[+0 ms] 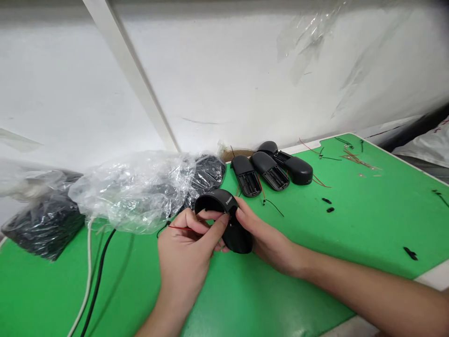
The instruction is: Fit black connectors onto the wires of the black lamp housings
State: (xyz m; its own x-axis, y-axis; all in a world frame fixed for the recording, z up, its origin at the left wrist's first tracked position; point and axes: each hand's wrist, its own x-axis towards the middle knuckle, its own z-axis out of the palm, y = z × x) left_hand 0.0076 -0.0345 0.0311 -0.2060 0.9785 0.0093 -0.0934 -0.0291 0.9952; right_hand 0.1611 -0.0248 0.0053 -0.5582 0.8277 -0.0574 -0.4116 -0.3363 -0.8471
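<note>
My right hand (268,236) grips a black plastic housing (238,236), rounded and hollow, with small white lettering near its curved top. Against the inner edge of that housing, my left hand (189,245) pinches with thumb and fingers. A thin red wire (180,228) runs out of my left hand to the left, with a small black end beside it. Whatever sits right at the fingertips is mostly hidden. Beyond my hands lie several similar black housings with open battery bays, among them one housing (246,175) with wires beside it.
Clear plastic bags (133,192) of black parts lie at left against the white wall (224,84). A white cable (87,281) and a black cable (98,285) cross the green tabletop (294,299). Small black pieces (410,253) and loose wires (356,158) lie at right.
</note>
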